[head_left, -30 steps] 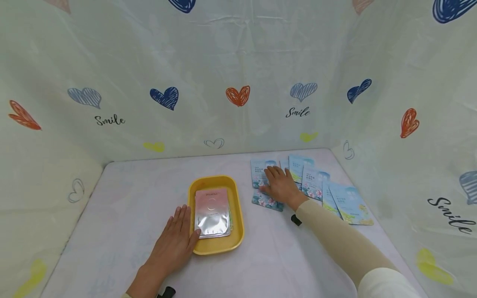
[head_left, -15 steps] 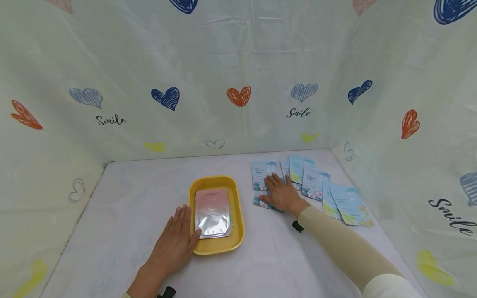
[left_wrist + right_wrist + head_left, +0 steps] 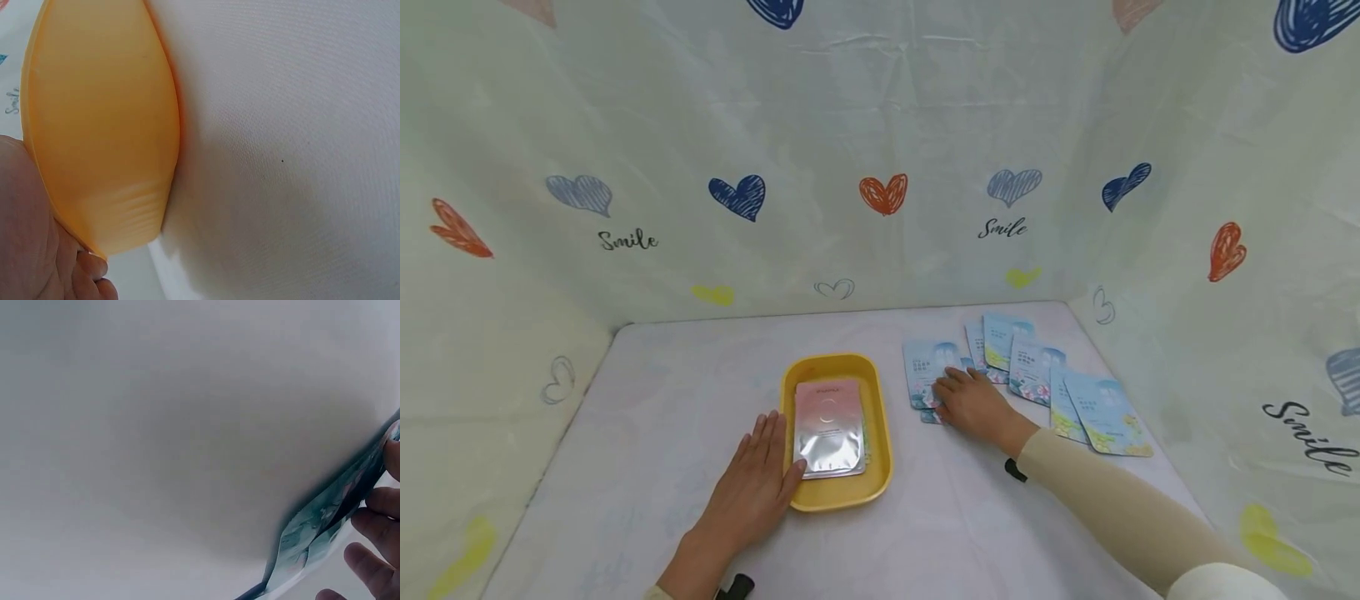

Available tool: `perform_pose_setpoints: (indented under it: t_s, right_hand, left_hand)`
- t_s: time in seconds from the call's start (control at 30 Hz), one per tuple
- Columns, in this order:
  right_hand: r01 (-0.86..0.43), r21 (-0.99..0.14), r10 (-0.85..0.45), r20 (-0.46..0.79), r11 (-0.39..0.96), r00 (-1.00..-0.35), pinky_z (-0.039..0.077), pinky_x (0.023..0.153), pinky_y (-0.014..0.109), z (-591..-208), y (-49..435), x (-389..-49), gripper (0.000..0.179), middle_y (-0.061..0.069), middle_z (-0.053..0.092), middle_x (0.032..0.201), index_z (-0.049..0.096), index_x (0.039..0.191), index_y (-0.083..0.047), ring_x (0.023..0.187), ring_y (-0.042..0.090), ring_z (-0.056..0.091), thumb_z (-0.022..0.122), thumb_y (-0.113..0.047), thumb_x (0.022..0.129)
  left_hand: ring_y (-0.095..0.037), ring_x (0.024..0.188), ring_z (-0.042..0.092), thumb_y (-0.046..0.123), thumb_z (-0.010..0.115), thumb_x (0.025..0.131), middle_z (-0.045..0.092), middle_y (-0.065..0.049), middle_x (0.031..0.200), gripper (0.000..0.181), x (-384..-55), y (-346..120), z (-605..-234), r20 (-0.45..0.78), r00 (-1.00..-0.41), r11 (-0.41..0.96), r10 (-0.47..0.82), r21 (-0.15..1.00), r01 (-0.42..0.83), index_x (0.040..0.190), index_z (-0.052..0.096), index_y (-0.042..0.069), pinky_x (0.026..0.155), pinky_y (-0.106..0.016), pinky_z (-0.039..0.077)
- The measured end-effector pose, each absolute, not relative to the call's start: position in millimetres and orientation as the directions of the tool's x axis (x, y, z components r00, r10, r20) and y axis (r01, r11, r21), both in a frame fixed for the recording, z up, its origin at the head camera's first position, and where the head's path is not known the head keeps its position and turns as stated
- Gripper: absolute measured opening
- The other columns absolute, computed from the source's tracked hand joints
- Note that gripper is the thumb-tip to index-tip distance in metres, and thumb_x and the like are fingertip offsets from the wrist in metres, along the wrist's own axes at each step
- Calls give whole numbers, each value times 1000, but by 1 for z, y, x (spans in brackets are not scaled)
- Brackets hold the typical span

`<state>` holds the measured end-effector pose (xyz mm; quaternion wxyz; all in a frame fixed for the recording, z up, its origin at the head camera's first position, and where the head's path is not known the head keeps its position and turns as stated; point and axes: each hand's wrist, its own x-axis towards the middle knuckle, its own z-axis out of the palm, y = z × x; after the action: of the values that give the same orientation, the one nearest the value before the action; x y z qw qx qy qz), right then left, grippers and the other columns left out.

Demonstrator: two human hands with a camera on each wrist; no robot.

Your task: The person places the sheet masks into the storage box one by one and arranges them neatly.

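Observation:
My left hand (image 3: 741, 492) rests on the left rim of a yellow tray (image 3: 882, 425), fingers straight and thumb over the rim. The left wrist view shows the tray's outer wall (image 3: 106, 131) beside the hand. In the tray lies a pink-and-silver sheet mask packet (image 3: 829, 429) on top of something mostly hidden. To the right, my right hand (image 3: 976, 410) grips a blue floral sheet mask packet (image 3: 928, 371) by its near right part. Another packet (image 3: 928, 416) lies mostly covered beneath it. In the right wrist view, thumb and fingers meet the edges of these packets (image 3: 306, 537).
Several more blue packets overlap right of the right hand, among them a floral one (image 3: 1034, 369) and a yellow-flowered one (image 3: 1108, 412). The white-covered table (image 3: 700, 375) ends at a heart-printed curtain (image 3: 805, 242) behind and at both sides.
The right hand has drawn the upper blue packet toward the person, so that it now covers most of the lower one. The left hand and the tray have stayed put.

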<state>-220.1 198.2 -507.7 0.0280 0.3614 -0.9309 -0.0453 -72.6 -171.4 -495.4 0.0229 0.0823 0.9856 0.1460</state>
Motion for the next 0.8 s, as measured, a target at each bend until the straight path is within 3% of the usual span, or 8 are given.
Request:
perform_pose_setpoints:
  t_s: [0.17,0.3,0.43,0.57,0.8]
  right_hand:
    - [-721,82,-724,8,688,-690,48,113,60,-508,211,-209,45,10,69,140,68,137,-8,140,37,57,66,-38,105]
    - [-721,-3,-721,-6,693,-693,49,113,58,-505,216,-211,45,8,71,136,70,135,-9,136,36,59,66,-41,105]
    - [-655,-84,-657,8,751,-754,50,111,56,-494,218,-226,50,13,71,135,67,137,-3,131,36,61,67,-41,104]
    - [-569,-90,-573,-21,817,-819,47,112,60,-489,221,-251,66,20,63,143,58,144,3,134,42,55,69,-46,102]
    - [-505,-92,-513,-160,858,-843,41,115,66,-494,220,-283,94,22,50,156,44,158,-2,144,46,44,72,-64,93]
  left_hand:
    - [-43,161,19,43,49,111,23,-26,172,80,-73,-171,-495,-23,-986,944,165,293,151,165,18,-8,128,-62,24]
    - [-43,161,19,43,51,111,24,-26,172,81,-72,-170,-493,-23,-986,944,163,294,149,165,18,-8,128,-62,24]
    - [-44,161,20,41,53,110,25,-27,171,81,-71,-169,-493,-19,-987,946,157,291,144,164,19,-8,128,-62,25]
    - [-43,161,19,43,51,111,24,-27,172,81,-71,-171,-493,-20,-989,950,150,282,138,164,19,-8,128,-62,25]
    - [-44,160,24,40,52,110,29,-27,170,77,-70,-172,-495,29,-986,943,163,288,165,163,25,-9,127,-61,27]
